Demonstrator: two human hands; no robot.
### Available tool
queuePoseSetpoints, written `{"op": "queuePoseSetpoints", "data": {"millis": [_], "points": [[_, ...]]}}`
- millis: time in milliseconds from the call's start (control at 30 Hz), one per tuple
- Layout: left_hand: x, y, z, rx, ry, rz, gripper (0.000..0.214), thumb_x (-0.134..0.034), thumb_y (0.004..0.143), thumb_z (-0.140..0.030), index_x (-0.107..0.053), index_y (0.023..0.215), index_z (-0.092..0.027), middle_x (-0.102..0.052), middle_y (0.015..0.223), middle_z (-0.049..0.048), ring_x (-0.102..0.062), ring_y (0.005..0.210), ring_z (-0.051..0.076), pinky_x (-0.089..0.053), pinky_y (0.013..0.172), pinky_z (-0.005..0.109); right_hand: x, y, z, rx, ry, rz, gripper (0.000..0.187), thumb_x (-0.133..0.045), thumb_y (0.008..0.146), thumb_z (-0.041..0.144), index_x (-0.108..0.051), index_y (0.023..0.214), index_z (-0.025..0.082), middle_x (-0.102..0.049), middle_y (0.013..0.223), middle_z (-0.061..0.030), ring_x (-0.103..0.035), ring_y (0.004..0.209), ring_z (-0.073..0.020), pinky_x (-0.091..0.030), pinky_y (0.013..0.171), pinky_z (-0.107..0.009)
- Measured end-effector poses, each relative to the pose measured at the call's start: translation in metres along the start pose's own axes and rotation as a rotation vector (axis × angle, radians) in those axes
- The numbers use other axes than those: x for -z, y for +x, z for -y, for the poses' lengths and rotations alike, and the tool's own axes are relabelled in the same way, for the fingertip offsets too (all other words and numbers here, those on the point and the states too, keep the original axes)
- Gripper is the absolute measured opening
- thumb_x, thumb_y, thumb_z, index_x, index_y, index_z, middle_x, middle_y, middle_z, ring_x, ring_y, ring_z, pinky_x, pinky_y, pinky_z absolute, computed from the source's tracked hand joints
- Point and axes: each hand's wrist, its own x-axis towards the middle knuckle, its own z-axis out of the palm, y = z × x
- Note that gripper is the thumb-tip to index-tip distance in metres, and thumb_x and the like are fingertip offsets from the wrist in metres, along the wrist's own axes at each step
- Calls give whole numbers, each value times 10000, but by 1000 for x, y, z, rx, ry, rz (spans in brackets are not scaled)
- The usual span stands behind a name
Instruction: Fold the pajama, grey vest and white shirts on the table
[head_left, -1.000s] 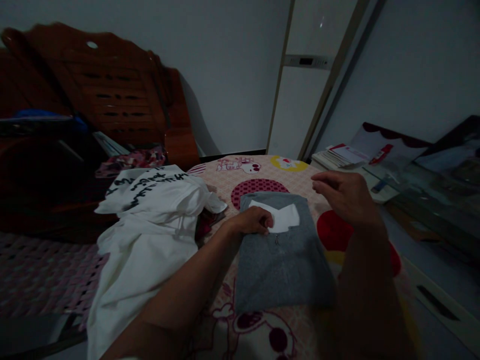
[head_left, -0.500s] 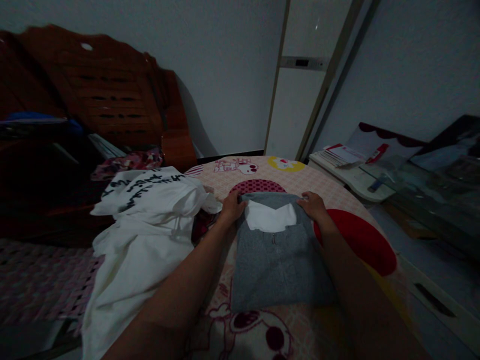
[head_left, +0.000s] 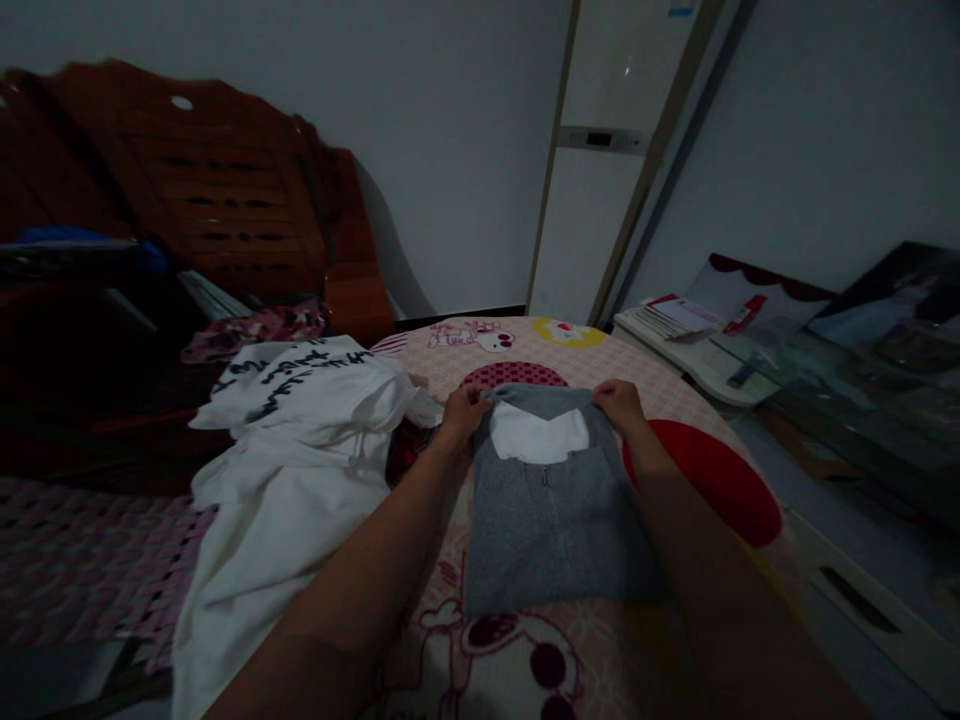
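Both hands — left hand [head_left: 463, 413], right hand [head_left: 619, 405] — grip the far corners of a folded grey knitted sweater [head_left: 553, 520] on the patterned pink bedspread [head_left: 517, 660].

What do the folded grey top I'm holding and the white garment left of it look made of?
The grey sweater looks knitted, perhaps wool or acrylic: fine ribbed texture, matte, thick flat fold. The white garment looks like thin cotton, jersey or woven: smooth surface, soft loose creases, black printed lettering. The dim light leaves the exact fibre open.
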Motion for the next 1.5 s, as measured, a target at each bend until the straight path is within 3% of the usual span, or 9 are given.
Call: {"op": "queuePoseSetpoints", "data": {"millis": [233,367,533,700,900,1033,1200,1400,1500], "points": [[6,-17,-27,-68,-262,14,297,-619,649,-232,-621,942,-180,-689,794,12,-618,680,134,-454,581,217,24,-24,3,8,530,-80,326,-664,526,286,-665,831,172,-656,651,-7,-613,604,-164,-508,605,-297],[23,-33,-54,-126,-337,181,497,-655,629,-243,-627,1120,-176,-710,867,14,-583,608,108,-401,521,201,48,-45,9,97,663,-154,394,-696,523,298,-695,893,164,-705,756,-37,-650,706,-181,-532,714,-333],[39,-58,-82,-215,-243,360,465,-673,615,-197,-668,1077,-151,-725,952,50,-624,707,130,-431,574,206,76,-85,14,123,722,-105,339,-745,514,266,-716,839,176,-725,786,-41,-652,724,-183,-531,736,-342],[56,-96,-90,-211,-188,623,383,-742,634,-229,-689,1004,-145,-725,930,69,-656,827,168,-495,738,259,98,-125,-1,96,745,56,267,-762,531,254,-724,787,188,-734,799,-38,-663,713,-178,-537,708,-321],[72,-133,-75,-87,121,1032,231,-752,657,-256,-741,872,-173,-723,806,53,-646,740,169,-486,679,243,106,-152,-17,4,526,548,266,-760,603,303,-749,816,145,-732,714,-62,-664,645,-176,-526,631,-292],[65,-120,-70,-156,158,850,188,-689,727,-333,-714,800,-161,-658,670,19,-581,617,128,-437,595,212,100,-150,-9,23,495,487,281,-706,696,382,-731,799,123,-677,572,-34,-578,489,-113,-449,507,-222],[28,-108,-79,-338,252,575,149,-594,767,-290,-667,756,-161,-593,603,-10,-516,556,110,-374,547,204,81,-136,10,-25,508,362,244,-690,688,364,-681,774,136,-634,515,12,-486,379,-69,-344,382,-171],[-9,-119,-55,-444,415,536,123,-586,769,-250,-642,711,-157,-597,638,-10,-512,611,113,-338,582,214,52,-138,12,-98,497,585,303,-712,661,401,-666,800,136,-666,541,-14,-574,391,-119,-368,330,-180],[-9,-119,-37,-426,379,505,199,-585,798,-305,-605,671,-154,-576,634,-13,-501,620,116,-338,580,217,50,-140,3,-86,606,493,359,-721,671,435,-681,848,126,-689,590,-33,-589,409,-126,-367,322,-183]]}}
